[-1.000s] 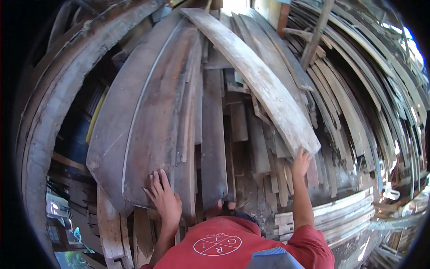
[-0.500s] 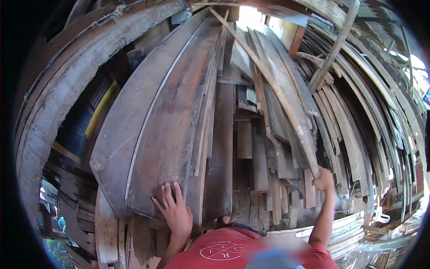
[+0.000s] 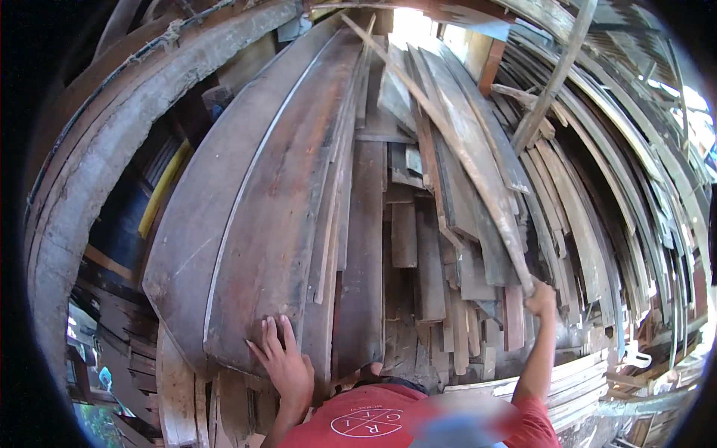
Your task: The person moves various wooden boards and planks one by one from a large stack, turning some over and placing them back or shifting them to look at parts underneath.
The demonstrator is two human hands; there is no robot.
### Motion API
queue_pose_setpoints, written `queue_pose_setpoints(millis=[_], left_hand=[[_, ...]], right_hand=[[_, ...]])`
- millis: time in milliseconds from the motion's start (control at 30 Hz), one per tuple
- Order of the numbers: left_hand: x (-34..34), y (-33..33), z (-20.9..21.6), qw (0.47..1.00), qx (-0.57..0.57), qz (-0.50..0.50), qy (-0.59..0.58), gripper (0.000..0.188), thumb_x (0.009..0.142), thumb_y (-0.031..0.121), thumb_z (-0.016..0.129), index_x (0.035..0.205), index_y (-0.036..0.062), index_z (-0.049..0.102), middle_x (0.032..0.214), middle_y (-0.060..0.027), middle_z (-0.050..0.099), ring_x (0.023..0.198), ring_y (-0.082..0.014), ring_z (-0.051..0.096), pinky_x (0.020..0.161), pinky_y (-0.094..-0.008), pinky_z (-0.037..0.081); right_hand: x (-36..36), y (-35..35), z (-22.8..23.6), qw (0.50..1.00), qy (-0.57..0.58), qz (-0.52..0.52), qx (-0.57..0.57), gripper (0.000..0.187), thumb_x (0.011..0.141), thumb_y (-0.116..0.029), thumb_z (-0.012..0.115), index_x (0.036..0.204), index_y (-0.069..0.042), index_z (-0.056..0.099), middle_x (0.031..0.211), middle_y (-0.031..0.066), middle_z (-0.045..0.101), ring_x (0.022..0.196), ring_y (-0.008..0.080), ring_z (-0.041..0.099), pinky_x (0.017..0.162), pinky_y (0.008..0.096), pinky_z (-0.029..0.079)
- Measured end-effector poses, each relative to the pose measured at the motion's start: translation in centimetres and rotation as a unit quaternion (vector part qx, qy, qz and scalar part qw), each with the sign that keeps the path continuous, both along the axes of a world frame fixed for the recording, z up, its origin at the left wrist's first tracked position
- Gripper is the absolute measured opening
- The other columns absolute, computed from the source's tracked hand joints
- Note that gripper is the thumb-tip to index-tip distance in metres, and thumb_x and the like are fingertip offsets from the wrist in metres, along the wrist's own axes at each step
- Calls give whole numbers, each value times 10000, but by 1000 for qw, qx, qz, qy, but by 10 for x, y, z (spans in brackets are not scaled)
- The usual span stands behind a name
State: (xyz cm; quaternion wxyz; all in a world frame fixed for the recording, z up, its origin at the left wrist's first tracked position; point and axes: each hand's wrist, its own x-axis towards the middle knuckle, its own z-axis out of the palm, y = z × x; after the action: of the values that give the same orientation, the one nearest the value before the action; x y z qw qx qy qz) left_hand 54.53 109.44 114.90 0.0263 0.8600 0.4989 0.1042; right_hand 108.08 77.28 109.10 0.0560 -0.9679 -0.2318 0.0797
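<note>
My left hand [image 3: 287, 366] lies with fingers spread on the near end of a wide, reddish-brown wooden board [image 3: 261, 246]. Close to its left side, another wide grey-brown board [image 3: 198, 246] runs alongside, with a pale line between the two. Over on the right, my right hand [image 3: 541, 300] is wrapped round the near end of a long, narrow wooden pole [image 3: 478, 179]. The pole slants away to the far left, its far end near the tops of the wide boards. Below it lie several loose planks [image 3: 429, 261] of uneven length.
Long planks [image 3: 597, 187] are stacked along the right, with an upright wooden post [image 3: 556, 82] among them. A rough concrete beam [image 3: 119, 157] curves along the left, and a yellow strip [image 3: 160, 194] shows beneath it. Pale stacked boards [image 3: 575, 381] lie at the near right.
My left hand sits slightly lower and further left in the picture, still on the board. The right hand keeps its grip on the pole, with little movement. The whole view has shifted a little.
</note>
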Motion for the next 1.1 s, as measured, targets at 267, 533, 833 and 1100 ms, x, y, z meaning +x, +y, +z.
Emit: queue_pose_setpoints(millis=[267, 533, 833, 1100], left_hand=[[5, 4, 2, 999, 32, -27, -12, 1026, 750, 67, 826, 1659, 74, 349, 1639, -200, 344, 1580, -432, 280, 1278, -711, 184], [-9, 9, -24, 989, 113, -83, 45, 904, 894, 101, 735, 1694, 179, 322, 1651, -193, 385, 1553, -419, 352, 1240, -688, 271], [-9, 20, -33, 983, 147, -114, 2, 826, 929, 129, 716, 1662, 327, 392, 1621, -167, 459, 1452, -415, 488, 1203, -651, 339], [-8, 16, -33, 985, 155, -78, -18, 760, 908, 138, 730, 1607, 317, 493, 1591, -103, 520, 1409, -372, 540, 1203, -558, 383]], right_hand=[[-120, 58, -114, 979, -162, -122, -6, 810, 910, -119, 761, 1635, -111, 399, 1428, 275, 609, 1334, 417, 609, 1096, 490, 529], [-85, 59, -151, 986, -145, -78, 4, 841, 857, -243, 807, 1595, -189, 408, 1249, 252, 687, 1209, 421, 669, 999, 525, 576], [-87, 36, -140, 971, -217, -16, -101, 568, 997, -231, 607, 1542, -108, 506, 1327, 258, 676, 1198, 382, 685, 984, 507, 568], [-86, 45, -120, 984, -137, -42, -104, 785, 922, -372, 730, 1624, -221, 412, 1192, 222, 749, 1135, 395, 725, 979, 511, 569]])
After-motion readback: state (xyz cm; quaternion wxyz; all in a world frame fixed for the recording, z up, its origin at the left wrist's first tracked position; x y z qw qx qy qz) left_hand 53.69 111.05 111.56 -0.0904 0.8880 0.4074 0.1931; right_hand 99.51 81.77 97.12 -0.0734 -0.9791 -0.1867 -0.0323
